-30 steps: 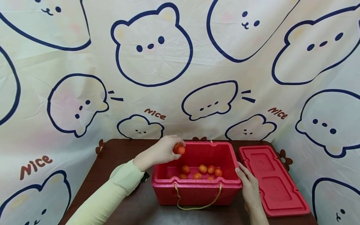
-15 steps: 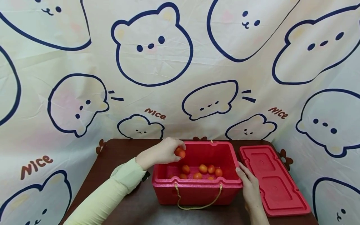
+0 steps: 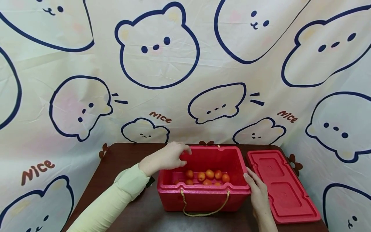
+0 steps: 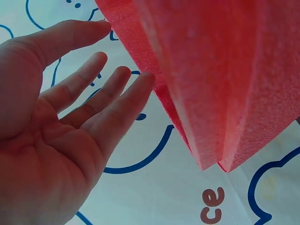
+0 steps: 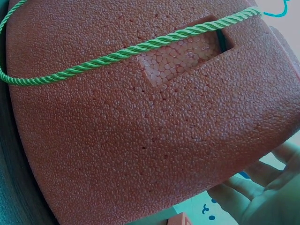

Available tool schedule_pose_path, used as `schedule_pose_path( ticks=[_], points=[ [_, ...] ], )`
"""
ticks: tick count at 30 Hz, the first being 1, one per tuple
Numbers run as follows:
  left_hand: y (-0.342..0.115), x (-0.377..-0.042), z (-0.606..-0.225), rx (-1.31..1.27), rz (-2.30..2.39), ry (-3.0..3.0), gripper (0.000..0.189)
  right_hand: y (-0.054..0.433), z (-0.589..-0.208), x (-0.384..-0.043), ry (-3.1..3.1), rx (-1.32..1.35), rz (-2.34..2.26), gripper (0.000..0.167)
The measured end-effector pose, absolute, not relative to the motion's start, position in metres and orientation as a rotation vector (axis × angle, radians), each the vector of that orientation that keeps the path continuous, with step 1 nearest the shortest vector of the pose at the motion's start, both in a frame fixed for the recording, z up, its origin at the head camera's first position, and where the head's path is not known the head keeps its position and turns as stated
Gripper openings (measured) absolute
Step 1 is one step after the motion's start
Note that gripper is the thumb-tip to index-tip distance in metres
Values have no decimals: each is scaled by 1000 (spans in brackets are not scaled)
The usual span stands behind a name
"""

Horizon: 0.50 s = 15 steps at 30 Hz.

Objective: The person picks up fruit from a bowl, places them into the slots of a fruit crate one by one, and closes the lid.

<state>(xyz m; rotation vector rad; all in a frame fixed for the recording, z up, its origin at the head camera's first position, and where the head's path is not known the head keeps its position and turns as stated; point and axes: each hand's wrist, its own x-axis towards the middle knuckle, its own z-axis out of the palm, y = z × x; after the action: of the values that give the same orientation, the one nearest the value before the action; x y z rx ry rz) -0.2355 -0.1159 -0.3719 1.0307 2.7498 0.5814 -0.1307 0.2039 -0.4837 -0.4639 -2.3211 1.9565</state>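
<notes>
A red foam box with a twisted cord handle stands uncovered on the table. Several small orange-red fruits that look like tomatoes lie on its floor. Over the box's left rim, my left hand hovers with thumb and fingers spread apart and nothing between them. The left wrist view shows its palm and relaxed fingers beside the pink-red foam wall. At the right end, my right hand holds the box, thumb on the rim and fingers along the outer wall; its fingertips are partly hidden in the right wrist view.
The red foam lid lies flat on the brown table, right of the box. A pale cloth printed with cartoon bears hangs behind the table and along both sides.
My left hand has let go of the orange-red fruit it held, which now lies among the others inside the box. Its fingers have spread. My right hand keeps its place on the box.
</notes>
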Motion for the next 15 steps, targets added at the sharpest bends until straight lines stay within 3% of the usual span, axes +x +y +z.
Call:
schedule_pose_path(
  ticks=[15],
  points=[
    [-140, -210, -358, 907, 803, 2928, 37, 204, -484, -130, -2293, -471, 1976, 61]
  ],
)
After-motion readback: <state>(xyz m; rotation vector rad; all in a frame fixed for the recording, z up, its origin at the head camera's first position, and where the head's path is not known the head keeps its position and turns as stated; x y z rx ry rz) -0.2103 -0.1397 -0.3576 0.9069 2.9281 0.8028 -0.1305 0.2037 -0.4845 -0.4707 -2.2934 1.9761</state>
